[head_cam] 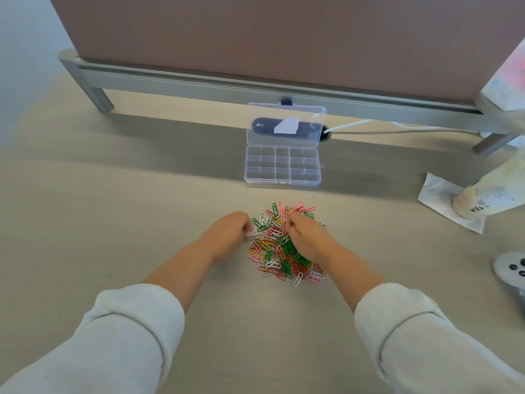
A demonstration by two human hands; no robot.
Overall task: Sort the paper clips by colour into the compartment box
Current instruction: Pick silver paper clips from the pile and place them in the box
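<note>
tea bottle (477, 201) and controller (511, 270) lie right of the paper clips (271, 245).

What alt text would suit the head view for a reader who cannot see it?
A person's left hand and right hand reach with curled fingers into a mixed pile of coloured paper clips on a grey table; whether either holds a clip is unclear. Beyond the pile a clear compartment box lies open, its compartments apparently empty.

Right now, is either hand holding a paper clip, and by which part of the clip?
It cannot be told. The left hand and right hand both curl their fingers at the paper clip pile, but the fingertips are hidden.
</note>
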